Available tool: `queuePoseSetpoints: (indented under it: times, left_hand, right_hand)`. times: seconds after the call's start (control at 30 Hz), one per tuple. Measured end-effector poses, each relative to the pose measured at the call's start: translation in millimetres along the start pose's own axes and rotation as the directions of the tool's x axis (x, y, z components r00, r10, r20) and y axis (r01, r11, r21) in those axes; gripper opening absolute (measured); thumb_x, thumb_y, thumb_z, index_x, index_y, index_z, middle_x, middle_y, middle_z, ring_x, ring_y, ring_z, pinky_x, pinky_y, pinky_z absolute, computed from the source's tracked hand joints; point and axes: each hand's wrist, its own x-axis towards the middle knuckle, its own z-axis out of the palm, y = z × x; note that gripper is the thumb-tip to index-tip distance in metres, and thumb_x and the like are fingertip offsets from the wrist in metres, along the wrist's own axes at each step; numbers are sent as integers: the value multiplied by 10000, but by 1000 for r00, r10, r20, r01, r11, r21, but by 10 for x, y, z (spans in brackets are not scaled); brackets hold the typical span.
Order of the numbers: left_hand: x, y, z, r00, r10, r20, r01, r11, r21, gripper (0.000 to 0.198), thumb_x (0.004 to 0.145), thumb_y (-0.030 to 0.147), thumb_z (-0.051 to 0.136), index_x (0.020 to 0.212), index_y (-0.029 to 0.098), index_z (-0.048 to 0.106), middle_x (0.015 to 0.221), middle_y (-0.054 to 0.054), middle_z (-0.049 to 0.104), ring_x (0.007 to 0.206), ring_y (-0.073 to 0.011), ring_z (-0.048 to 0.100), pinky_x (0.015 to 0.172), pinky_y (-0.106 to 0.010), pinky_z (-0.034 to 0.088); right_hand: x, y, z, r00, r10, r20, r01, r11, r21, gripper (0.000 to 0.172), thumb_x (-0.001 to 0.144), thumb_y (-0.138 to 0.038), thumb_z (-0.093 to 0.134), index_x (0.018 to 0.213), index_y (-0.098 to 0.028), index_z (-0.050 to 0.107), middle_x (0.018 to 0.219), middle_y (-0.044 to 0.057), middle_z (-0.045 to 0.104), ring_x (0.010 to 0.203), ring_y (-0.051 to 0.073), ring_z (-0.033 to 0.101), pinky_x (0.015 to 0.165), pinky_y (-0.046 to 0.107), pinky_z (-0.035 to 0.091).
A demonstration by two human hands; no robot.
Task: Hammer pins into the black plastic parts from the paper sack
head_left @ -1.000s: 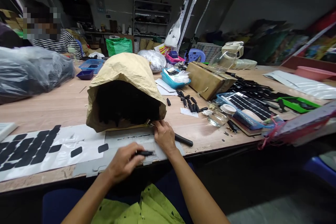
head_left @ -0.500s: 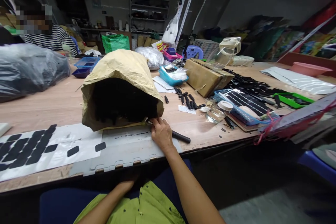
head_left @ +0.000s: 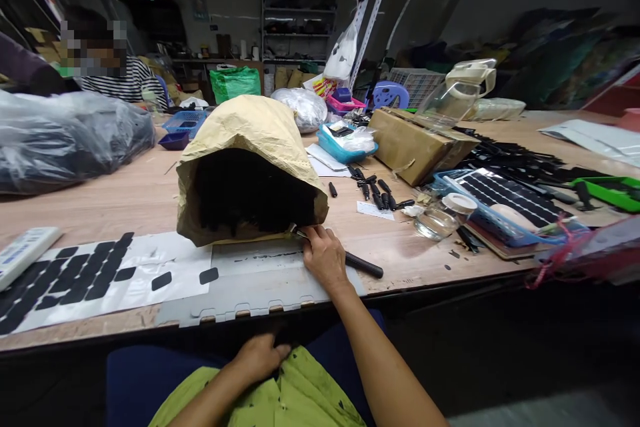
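My right hand (head_left: 324,257) is closed over a tool with a shiny metal end and a long black handle (head_left: 365,265). The metal end points left, touching or just at the lower lip of a tan paper bag (head_left: 250,119). The bag lies on its side with its wide mouth facing me, its inside dark. Below it is a grey plastic sheet (head_left: 260,280). My left hand (head_left: 261,355) is low over my lap, under the table's edge, with its thumb showing and most fingers hidden. Left of the bag, black rounded pieces (head_left: 93,270) lie on a white sheet (head_left: 193,260).
Several black handle-like parts (head_left: 380,195) lie right of the bag, near a clear jar (head_left: 435,223), a cardboard box (head_left: 410,140) and blue baskets (head_left: 440,180). A big grey plastic bag (head_left: 75,137) fills the left side. Behind it sits a person in striped clothing (head_left: 127,77).
The view has shifted left, so the table things appear farther right. My left hand has come out from the table's shadow. My right hand keeps its place at the bag's mouth.
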Motion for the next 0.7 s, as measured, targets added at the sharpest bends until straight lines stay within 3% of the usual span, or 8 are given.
queuePoseSetpoints:
  times: [0.07, 0.17, 0.27, 0.33, 0.4, 0.47, 0.53, 0.7]
  left_hand:
    - [-212, 250, -143, 980, 175, 91, -186, 974, 126, 385, 828, 348, 576, 1192, 262, 665, 1153, -84, 696, 1102, -294, 616, 956, -407, 462]
    - [-507, 672, -506, 840, 509, 187, -536, 833, 140, 297, 905, 373, 518, 1143, 313, 686, 992, -44, 714, 903, -217, 654, 849, -336, 503]
    - [-672, 965, -956, 709, 663, -240, -608, 747, 268, 390, 873, 424, 584, 1253, 340, 613, 1175, -75, 641, 1108, -269, 583, 967, -413, 476]
    - [-690, 1063, -1233, 463, 637, -617, -515, 759, 398, 663, 762, 456, 708, 1375, 340, 484, 1353, -82, 517, 1273, -323, 462, 1045, -491, 418]
    - [-631, 1094, -1449, 176, 579, -796, -424, 775, 469, 853, 691, 453, 762, 1439, 309, 377, 1440, -85, 421, 1330, -337, 401, 1059, -506, 402]
    - [-484, 1065, -1587, 43, 557, -829, -380, 777, 502, 754, 708, 416, 745, 1383, 263, 446, 1365, -88, 495, 1241, -298, 497, 1007, -443, 457]
    - [-251, 986, -1662, 114, 545, -831, -330, 810, 486, 442, 770, 382, 681, 1177, 225, 616, 1106, -61, 643, 998, -228, 625, 892, -358, 515]
    - [421, 721, -1757, 536, 161, -829, 118, 958, 262, 284, 842, 412, 558, 908, 195, 730, 871, -76, 707, 822, -253, 668, 754, -356, 523]
  right_hand:
    - [1, 1, 5, 1000, -1, 1, 1, 1000, 5, 332, 844, -157, 492, 1133, -213, 646, 1035, 77, 628, 934, 228, 497, 815, 330, 375]
    - [3, -5, 1, 1000, 1, 10, -1, 1000, 2, 345, 845, -160, 492, 1152, -211, 640, 1036, 79, 629, 934, 230, 498, 814, 329, 375]
    - [4, -17, -14, 1000, 6, 21, -6, 1000, -22, 359, 841, -156, 491, 1167, -214, 631, 1055, 82, 626, 929, 231, 497, 808, 329, 377]
    - [5, -25, -25, 1000, 6, 29, -5, 999, -36, 361, 840, -155, 491, 1168, -220, 628, 1068, 82, 623, 929, 231, 497, 802, 327, 378]
    - [4, -32, -34, 1000, 7, 28, -5, 999, -38, 361, 840, -155, 492, 1169, -220, 624, 1081, 84, 620, 935, 233, 498, 804, 328, 380]
    - [4, -37, -37, 1000, 8, 26, -7, 999, -32, 357, 841, -159, 496, 1170, -219, 621, 1080, 85, 619, 945, 234, 498, 810, 330, 382]
    - [6, -41, -33, 1000, 17, 24, -16, 1000, -27, 338, 847, -171, 500, 1157, -223, 623, 1060, 82, 622, 952, 235, 500, 811, 332, 383]
    - [19, -41, -10, 1000, 18, 23, -18, 1000, -25, 297, 850, -193, 510, 1121, -236, 625, 1032, 71, 622, 952, 232, 502, 791, 326, 385]
